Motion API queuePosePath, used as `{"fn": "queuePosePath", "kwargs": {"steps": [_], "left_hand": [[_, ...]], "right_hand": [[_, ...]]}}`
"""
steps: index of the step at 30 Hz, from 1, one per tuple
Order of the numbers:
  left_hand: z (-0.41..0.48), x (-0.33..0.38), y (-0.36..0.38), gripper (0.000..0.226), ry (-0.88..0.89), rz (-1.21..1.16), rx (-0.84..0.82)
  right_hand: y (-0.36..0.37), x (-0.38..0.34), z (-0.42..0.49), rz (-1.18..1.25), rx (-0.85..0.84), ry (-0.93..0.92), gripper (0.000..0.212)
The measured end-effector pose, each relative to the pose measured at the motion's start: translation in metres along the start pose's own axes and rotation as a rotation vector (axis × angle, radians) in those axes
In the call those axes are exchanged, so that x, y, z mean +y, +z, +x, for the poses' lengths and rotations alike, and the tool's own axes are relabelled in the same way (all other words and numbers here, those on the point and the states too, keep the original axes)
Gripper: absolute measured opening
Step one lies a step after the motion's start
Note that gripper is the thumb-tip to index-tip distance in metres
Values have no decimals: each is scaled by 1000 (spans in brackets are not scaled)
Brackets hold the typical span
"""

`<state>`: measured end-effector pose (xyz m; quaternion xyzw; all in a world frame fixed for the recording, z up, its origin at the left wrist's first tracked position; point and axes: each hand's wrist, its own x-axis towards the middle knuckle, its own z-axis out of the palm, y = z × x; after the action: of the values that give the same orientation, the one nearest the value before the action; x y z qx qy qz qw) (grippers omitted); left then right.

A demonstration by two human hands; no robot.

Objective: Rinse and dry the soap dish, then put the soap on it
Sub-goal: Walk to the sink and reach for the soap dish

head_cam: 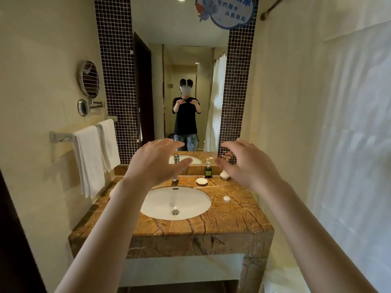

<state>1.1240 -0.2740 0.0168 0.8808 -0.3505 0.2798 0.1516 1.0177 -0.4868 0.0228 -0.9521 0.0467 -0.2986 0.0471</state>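
Brown marble surface (222, 220) carries a white sink (190, 205), with the person's left hand (155, 163) and right hand (248, 166) raised above it, each grip spread and empty. Round white soap (226, 199) lies right of the basin; farther back sits the white soap dish (202, 181), beside a green bottle (208, 171).

Single head-worn view, wide-angle, standing back from counter (211, 225), facing forward and slightly down. Both arms stretch into frame from bottom edge; left hand (154, 163) and right hand (247, 166) raised mid-frame, fingers spread, holding nothing. Sink (175, 203) lies below and beyond hands. Mirror (186, 60) straight ahead beyond hands reflects wearer. No second view.
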Motion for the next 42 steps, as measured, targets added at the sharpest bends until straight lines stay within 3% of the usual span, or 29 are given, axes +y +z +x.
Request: {"fn": "queuePosePath", "kwargs": {"steps": [17, 25, 33, 42], "left_hand": [[119, -53, 121, 65, -80, -10, -6], [172, -73, 162, 61, -106, -9, -28], [210, -119, 196, 61, -132, -39, -42], [281, -196, 240, 62, -44, -45, -40]], "right_hand": [[106, 65, 141, 26, 33, -48, 62], [158, 96, 196, 43, -28, -40, 62], [210, 94, 252, 54, -84, -54, 62], [263, 82, 330, 13, -100, 13, 63]]}}
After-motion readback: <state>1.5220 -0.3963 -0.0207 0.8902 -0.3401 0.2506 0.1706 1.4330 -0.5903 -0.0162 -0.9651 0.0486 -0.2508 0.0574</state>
